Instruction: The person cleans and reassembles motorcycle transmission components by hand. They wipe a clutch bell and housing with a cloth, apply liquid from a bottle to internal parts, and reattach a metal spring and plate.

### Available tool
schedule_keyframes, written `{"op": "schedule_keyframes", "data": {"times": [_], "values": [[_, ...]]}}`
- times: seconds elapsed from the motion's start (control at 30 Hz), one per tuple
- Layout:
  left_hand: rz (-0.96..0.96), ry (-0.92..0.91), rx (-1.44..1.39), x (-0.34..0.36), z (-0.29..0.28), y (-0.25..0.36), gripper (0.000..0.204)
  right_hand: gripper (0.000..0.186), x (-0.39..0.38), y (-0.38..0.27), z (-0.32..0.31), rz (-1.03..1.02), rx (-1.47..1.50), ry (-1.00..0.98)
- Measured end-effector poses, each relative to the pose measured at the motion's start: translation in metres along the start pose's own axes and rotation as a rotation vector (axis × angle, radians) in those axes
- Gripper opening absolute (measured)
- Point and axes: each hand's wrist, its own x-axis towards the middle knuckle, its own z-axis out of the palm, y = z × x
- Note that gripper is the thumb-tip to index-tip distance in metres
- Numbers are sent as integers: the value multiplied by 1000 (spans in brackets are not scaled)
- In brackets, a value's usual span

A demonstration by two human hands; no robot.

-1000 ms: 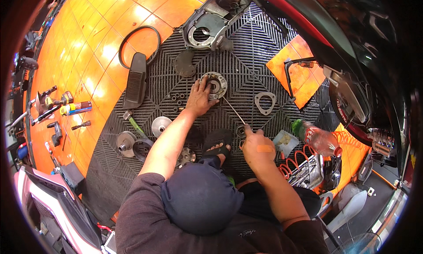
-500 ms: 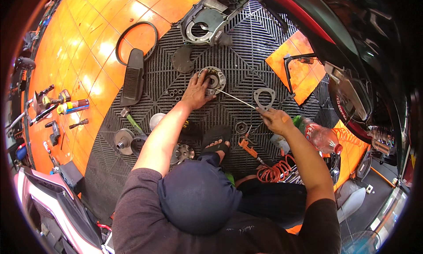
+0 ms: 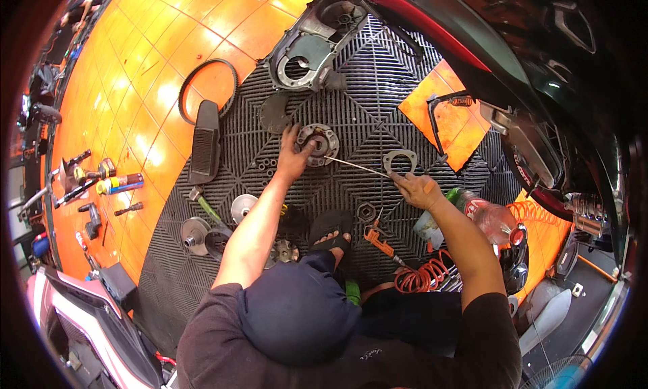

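Thumb and fingers spread, the left hand (image 3: 292,161) lies against the left side of a round metal part (image 3: 329,136) flat on the black ribbed mat (image 3: 368,129). Well apart from it, the right hand (image 3: 417,189) is closed around a thin metal rod (image 3: 358,164), whose far tip meets the part's lower edge. A pale three-cornered plate (image 3: 388,157) lies just beside the right fingertips, small rings (image 3: 262,165) near the left wrist. Farther out sit a dark flat disc (image 3: 273,114), an orange air gun (image 3: 383,240) and a large metal housing (image 3: 317,41).
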Motion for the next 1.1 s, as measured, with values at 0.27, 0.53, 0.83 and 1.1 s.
{"op": "schedule_keyframes", "data": {"times": [0.27, 0.53, 0.83, 1.1], "values": [[-537, 88, 11, 5, -6, 7, 53, 34, -34, -75, -41, 163, 502, -28], [-613, -29, -162, -9, -11, -4, 44, 39, -48, -123, -23, 181, 838, -71], [-762, -77, -501, -6, -26, 12, 37, 36, -38, -164, -41, 779, 1630, -468], [-845, 2, -469, 0, -27, 22, 36, 37, -50, -227, 22, 815, 1624, -121]]}}
